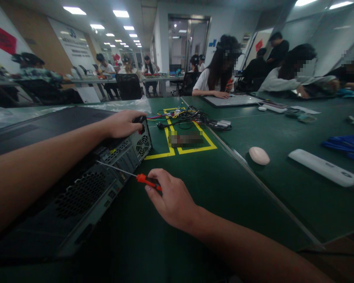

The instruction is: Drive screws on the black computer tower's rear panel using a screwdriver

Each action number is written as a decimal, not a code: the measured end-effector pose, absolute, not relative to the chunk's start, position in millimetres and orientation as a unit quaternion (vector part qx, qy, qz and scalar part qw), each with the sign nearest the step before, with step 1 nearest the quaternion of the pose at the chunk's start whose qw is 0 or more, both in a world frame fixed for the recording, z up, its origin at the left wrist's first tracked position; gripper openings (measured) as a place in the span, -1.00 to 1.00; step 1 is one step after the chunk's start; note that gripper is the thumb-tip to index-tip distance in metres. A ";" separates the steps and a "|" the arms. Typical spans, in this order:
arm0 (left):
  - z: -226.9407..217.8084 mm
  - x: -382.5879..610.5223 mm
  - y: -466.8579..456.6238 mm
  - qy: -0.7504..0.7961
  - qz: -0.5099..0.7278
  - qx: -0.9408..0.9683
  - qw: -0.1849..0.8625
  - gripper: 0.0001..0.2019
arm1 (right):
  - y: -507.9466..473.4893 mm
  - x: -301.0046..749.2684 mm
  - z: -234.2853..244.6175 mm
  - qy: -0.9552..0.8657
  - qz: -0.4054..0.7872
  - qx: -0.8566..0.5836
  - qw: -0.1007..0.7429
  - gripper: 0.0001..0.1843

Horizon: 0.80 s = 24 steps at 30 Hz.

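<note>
Black metal computer case [84,196] lies short of the green table's [221,188] far edge. Right hand [172,200] is curled tight round an orange-and-black screwdriver [142,179], tip at the case. Left hand [123,124], half curled, covers the case's far corner; grip cannot be determined.

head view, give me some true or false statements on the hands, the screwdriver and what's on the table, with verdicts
1. The right hand holds a screwdriver. True.
2. The screwdriver's handle is blue. False: it is orange-red with black.
3. The left hand is on the computer case. True.
4. The pale pink rounded object sits on top of the case. False: it lies on the green table.
5. A tangle of cables lies on the table. True.
</note>
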<state>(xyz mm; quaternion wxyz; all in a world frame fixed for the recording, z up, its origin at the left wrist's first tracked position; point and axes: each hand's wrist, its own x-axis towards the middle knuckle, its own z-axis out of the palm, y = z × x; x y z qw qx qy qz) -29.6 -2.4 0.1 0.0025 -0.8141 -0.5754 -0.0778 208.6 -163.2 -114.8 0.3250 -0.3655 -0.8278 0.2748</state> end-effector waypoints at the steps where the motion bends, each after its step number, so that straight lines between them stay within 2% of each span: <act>1: 0.1 -29.6 -2.5 -0.575 -0.080 -0.814 0.002 -0.27 | -163.2 208.7 -114.6 -0.828 0.275 -0.366 0.324 -0.79; 24: -3.8 -33.0 2.3 -0.575 -0.074 -0.815 0.020 -0.24 | -164.1 207.6 -113.4 -0.826 0.279 -0.369 0.323 -0.73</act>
